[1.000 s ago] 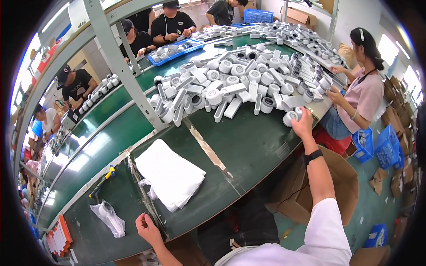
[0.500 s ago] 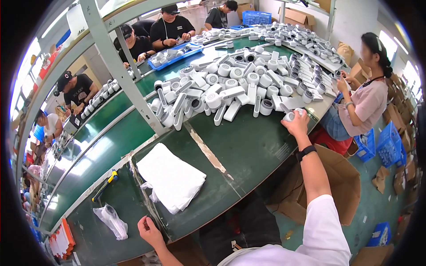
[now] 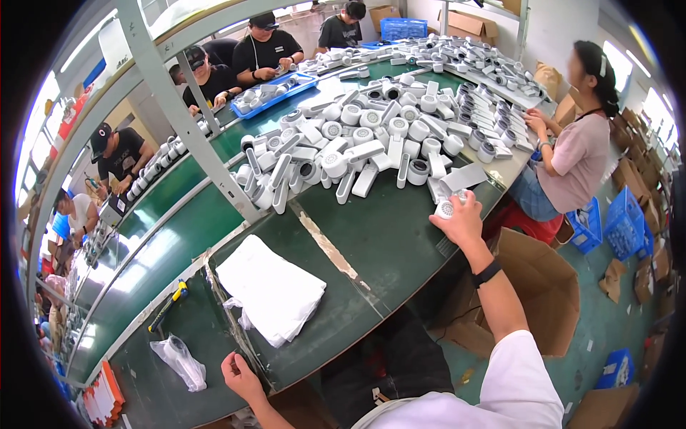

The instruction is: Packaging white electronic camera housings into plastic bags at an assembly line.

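Observation:
My right hand [image 3: 459,217] is closed round a light grey plastic part with a round, perforated head [image 3: 444,209], above the right edge of the green worktable [image 3: 400,250]. Just beyond it lies a large heap of similar grey parts [image 3: 371,150], with round heads and flat handles. My left hand [image 3: 241,375] rests near the front edge with its fingers curled in, and nothing shows in them. Between the hands is a stack of white plastic bags [image 3: 271,289]. Left of my left hand lies a clear bag with a part inside [image 3: 179,363].
A yellow and black tool [image 3: 168,306] lies at the left, near an orange-and-white carton [image 3: 103,395]. A metal post [image 3: 186,114] stands beside the heap. An open cardboard box [image 3: 536,293] is below the right edge. One person [image 3: 579,143] sits at the right; several work across the table.
My right hand has drawn the grey part left and toward me, away from the heap. At the right, the seated person's hands have moved. My left hand stays about where it was.

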`<action>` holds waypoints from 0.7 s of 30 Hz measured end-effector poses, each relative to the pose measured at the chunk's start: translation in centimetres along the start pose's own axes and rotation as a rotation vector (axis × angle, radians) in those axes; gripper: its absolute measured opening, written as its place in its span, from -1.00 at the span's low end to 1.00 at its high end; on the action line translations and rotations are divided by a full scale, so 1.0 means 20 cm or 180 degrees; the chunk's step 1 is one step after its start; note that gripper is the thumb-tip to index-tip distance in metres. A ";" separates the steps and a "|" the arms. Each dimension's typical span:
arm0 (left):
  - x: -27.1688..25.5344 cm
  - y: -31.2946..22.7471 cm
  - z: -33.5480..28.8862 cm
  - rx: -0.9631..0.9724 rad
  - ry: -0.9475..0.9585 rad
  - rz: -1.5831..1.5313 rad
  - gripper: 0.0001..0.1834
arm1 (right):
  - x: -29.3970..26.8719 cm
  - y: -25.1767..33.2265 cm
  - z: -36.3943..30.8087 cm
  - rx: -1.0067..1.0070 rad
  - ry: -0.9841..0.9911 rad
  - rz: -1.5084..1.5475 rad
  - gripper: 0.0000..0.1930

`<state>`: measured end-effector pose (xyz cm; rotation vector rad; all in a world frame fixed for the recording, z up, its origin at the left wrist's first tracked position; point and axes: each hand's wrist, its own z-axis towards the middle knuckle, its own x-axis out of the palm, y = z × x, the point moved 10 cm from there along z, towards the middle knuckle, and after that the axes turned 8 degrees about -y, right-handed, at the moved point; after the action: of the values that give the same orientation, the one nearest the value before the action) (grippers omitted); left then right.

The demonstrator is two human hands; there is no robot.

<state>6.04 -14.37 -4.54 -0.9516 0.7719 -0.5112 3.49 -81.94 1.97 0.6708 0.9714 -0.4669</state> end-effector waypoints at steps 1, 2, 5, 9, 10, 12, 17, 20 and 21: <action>0.00 0.00 0.00 0.0047 -0.0005 -0.0031 -0.80 | 0.00 0.00 -0.02 0.0013 -0.0004 0.0001 -0.30; 0.00 0.00 0.00 0.0094 -0.0009 -0.0065 -0.80 | -0.01 0.03 -0.04 -0.0136 -0.0063 0.0020 -0.31; -0.01 0.02 0.00 0.0062 -0.0048 0.0055 -0.81 | -0.04 0.10 -0.12 -0.0356 -0.0104 0.0007 -0.32; -0.01 -0.01 -0.01 0.0082 -0.0044 -0.0043 -0.81 | -0.08 0.25 -0.22 -0.0881 -0.0007 0.0486 -0.29; -0.01 -0.01 0.00 0.0088 -0.0047 0.0001 -0.81 | -0.08 0.26 -0.22 -0.0887 -0.0020 0.0573 -0.31; -0.02 -0.01 0.00 0.0100 -0.0049 0.0057 -0.81 | -0.08 0.26 -0.20 -0.0888 -0.0024 0.0667 -0.32; -0.02 -0.03 -0.01 0.0061 -0.0038 0.0093 -0.81 | 0.02 -0.10 -0.05 0.0388 -0.0225 0.1438 -0.48; -0.01 -0.04 -0.01 0.0137 -0.0032 0.0023 -0.81 | -0.09 -0.25 0.06 -0.0114 -0.1120 0.0415 -0.44; -0.02 -0.03 -0.01 0.0137 -0.0030 0.0025 -0.81 | -0.09 -0.29 0.09 -0.0113 -0.1118 0.0414 -0.44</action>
<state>5.68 -14.54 -3.90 -0.9101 0.7534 -0.5142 -0.13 -87.14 2.46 0.5918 0.5998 -0.4338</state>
